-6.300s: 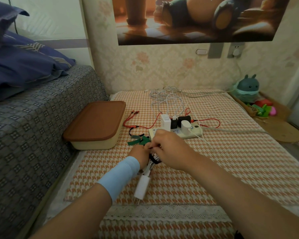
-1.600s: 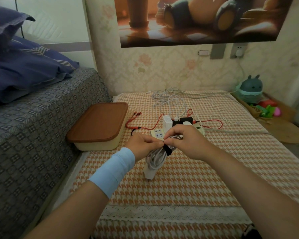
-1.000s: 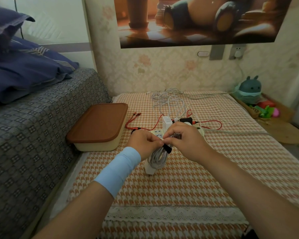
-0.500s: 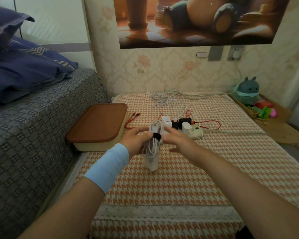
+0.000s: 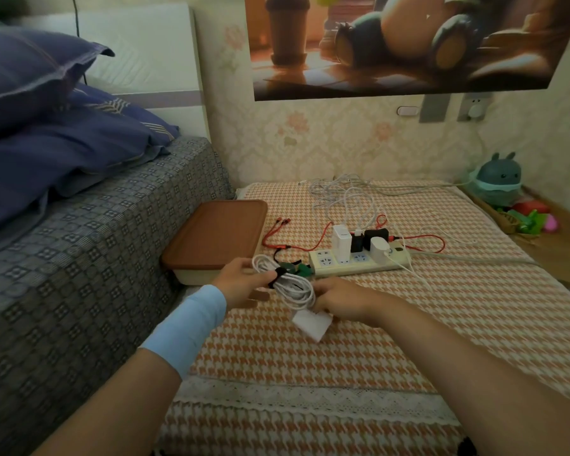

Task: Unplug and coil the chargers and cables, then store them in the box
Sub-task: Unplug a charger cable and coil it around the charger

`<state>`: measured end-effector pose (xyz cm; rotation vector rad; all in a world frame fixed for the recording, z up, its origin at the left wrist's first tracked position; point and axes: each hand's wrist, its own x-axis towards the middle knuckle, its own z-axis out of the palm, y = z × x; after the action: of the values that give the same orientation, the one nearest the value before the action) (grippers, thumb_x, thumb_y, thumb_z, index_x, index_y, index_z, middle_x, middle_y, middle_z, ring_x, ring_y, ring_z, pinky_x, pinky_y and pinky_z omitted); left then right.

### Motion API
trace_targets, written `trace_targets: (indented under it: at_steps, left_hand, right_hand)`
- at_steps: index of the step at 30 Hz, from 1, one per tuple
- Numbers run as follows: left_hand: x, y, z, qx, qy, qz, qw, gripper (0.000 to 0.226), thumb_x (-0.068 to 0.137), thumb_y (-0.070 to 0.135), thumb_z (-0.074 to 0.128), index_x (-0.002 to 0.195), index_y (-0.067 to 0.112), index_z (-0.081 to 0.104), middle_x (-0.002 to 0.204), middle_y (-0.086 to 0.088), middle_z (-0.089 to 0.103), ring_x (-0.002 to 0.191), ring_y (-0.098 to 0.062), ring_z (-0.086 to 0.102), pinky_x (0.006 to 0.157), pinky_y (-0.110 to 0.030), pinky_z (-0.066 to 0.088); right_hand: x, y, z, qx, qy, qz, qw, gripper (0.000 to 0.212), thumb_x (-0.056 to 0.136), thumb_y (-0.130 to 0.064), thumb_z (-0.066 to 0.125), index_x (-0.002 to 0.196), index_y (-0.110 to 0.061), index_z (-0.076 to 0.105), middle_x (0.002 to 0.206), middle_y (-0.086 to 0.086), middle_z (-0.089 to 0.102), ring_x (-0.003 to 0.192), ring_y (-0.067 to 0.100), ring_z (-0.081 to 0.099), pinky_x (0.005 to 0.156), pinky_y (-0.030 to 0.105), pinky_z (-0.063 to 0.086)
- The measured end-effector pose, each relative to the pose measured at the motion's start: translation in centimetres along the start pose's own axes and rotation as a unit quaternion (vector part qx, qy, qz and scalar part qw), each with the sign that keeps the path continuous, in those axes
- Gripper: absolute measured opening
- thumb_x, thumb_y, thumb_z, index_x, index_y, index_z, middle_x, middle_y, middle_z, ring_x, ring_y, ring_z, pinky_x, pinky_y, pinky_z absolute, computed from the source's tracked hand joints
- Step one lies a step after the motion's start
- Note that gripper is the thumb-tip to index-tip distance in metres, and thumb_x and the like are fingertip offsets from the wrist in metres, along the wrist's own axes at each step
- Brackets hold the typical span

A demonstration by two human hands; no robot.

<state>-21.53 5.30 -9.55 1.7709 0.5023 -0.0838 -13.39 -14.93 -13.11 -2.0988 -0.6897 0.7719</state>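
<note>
Bundling looks finished on this one, so I read the step in hand as getting it into the box.

Head view: the coiled white cable [image 5: 288,286], cinched by a black strap [image 5: 277,274], is held just above the houndstooth surface [image 5: 408,324], with its white charger brick [image 5: 311,324] hanging off the near end. My left hand [image 5: 241,284] grips the coil at the strap, thumb on top. My right hand [image 5: 339,299] has its fingers curled round the coil's lower end, beside the brick. Both forearms reach forward and converge low over the surface, and the left wrist wears a pale blue band [image 5: 188,327].

The box [image 5: 218,238] sits just left of the hands against the bed, and its brown lid is on. To do this well I would pass the whole bundle to one hand, supporting the brick so its weight does not drag loops out of the strap, and lift the lid with the freed hand. The power strip [image 5: 359,263] beyond carries three chargers, and a red cable [image 5: 277,240] lies loose.
</note>
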Motion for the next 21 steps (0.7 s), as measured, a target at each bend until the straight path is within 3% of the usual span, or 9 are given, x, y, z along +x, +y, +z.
trace_targets:
  at_steps: [4,5,7,9,11,14,17,21]
  left_hand:
    - [0.2,-1.2,-1.6,0.191,-0.028,-0.059,0.979,0.041,0.091,0.043,0.063,0.118,0.012,0.061,0.100,-0.001,0.071,0.088,-0.020,0.070,0.077,-0.034,0.056]
    - [0.2,-1.5,-1.7,0.281,-0.028,-0.067,0.957,0.043,0.091,0.045,0.061,0.118,0.012,0.061,0.106,-0.003,0.069,0.098,-0.023,0.068,0.081,-0.034,0.054]
    - [0.3,-2.1,-1.5,0.435,-0.004,-0.071,0.898,0.062,0.089,0.050,0.062,0.136,0.011,0.050,0.132,-0.010,0.056,0.122,-0.029,0.055,0.092,-0.034,0.048]
    - [0.7,-2.3,-1.3,0.453,0.033,-0.038,0.890,0.075,0.088,0.048,0.065,0.148,0.017,0.034,0.150,-0.008,0.040,0.132,-0.030,0.045,0.103,-0.038,0.044]
    - [1.1,-2.1,-1.2,0.429,0.040,0.064,0.900,0.065,0.090,0.035,0.064,0.147,0.028,0.034,0.154,-0.002,0.036,0.136,-0.026,0.041,0.108,-0.039,0.041]
    - [0.8,-1.7,0.1,0.440,-0.055,0.187,0.877,0.054,0.089,0.026,0.063,0.139,0.036,0.046,0.150,0.007,0.040,0.136,-0.016,0.039,0.111,-0.036,0.038]
    - [1.0,-2.2,1.7,0.498,-0.140,0.168,0.839,0.049,0.090,0.035,0.061,0.138,0.036,0.050,0.142,0.005,0.051,0.127,-0.021,0.050,0.104,-0.040,0.044]
    - [1.6,-2.0,1.1,0.524,-0.142,0.131,0.829,0.037,0.092,0.037,0.059,0.130,0.038,0.057,0.131,0.001,0.060,0.111,-0.025,0.058,0.096,-0.041,0.050]
  right_hand:
    - [0.4,-0.1,0.5,-0.100,-0.027,0.011,0.995,0.023,0.102,-0.017,0.051,0.118,-0.014,0.068,0.117,0.007,0.062,0.104,0.033,0.056,0.077,0.036,0.037]
    - [0.4,-0.2,0.7,-0.119,-0.025,0.010,0.992,0.027,0.103,-0.018,0.051,0.126,-0.015,0.066,0.127,0.004,0.060,0.111,0.028,0.055,0.082,0.035,0.040]
    - [0.5,-0.1,0.9,-0.156,0.000,0.005,0.988,0.036,0.103,-0.017,0.052,0.139,-0.016,0.059,0.137,0.002,0.057,0.121,0.023,0.055,0.093,0.035,0.047]
    - [0.6,-0.2,0.8,-0.195,0.028,0.003,0.980,0.039,0.102,-0.014,0.052,0.141,-0.017,0.057,0.138,0.005,0.057,0.122,0.024,0.056,0.097,0.036,0.049]
    - [0.1,-0.7,0.4,-0.215,0.026,0.014,0.976,0.041,0.102,-0.013,0.048,0.142,-0.018,0.055,0.145,0.005,0.052,0.130,0.023,0.051,0.098,0.032,0.044]
    - [-1.0,-1.4,-0.4,-0.230,-0.026,0.074,0.970,0.049,0.096,-0.028,0.057,0.144,-0.022,0.049,0.139,0.003,0.051,0.119,0.021,0.056,0.095,0.035,0.049]
    - [-1.4,-1.8,0.1,-0.275,-0.057,0.116,0.953,0.055,0.089,-0.034,0.069,0.139,-0.025,0.047,0.123,0.002,0.051,0.092,0.018,0.062,0.074,0.033,0.060]
    - [-0.4,-1.9,1.4,-0.286,-0.004,0.093,0.954,0.055,0.084,-0.028,0.076,0.132,-0.024,0.050,0.123,0.004,0.055,0.089,0.017,0.062,0.073,0.033,0.060]
